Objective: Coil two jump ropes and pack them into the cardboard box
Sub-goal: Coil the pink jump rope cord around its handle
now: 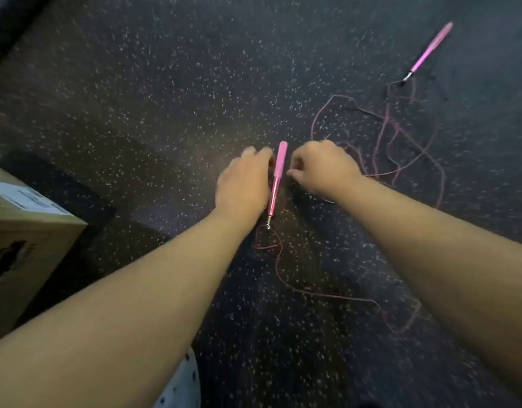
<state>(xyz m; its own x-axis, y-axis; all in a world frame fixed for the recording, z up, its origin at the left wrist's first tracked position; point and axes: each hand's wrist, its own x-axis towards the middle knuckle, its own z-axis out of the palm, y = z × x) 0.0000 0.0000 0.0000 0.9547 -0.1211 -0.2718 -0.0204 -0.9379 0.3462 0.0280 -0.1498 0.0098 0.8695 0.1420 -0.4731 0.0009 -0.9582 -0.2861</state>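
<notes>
A pink jump rope handle (278, 172) lies on the dark speckled floor between my two hands. My left hand (243, 184) is at its left side with the fingertips against the upper part, not wrapped around it. My right hand (321, 169) hovers just right of the handle with its fingers curled under; what they hold is hidden. A thin pink cable (283, 275) runs from the handle's lower end and tangles at the right (407, 142). A second pink handle (430, 48) lies far right. The cardboard box (27, 240) stands at the left edge.
A dark cable (368, 111) is mixed into the pink tangle at the right. A white label (24, 198) is stuck on the box top. Dotted white fabric (183, 384) shows at the bottom by my left arm. A dark wall base crosses the top left corner.
</notes>
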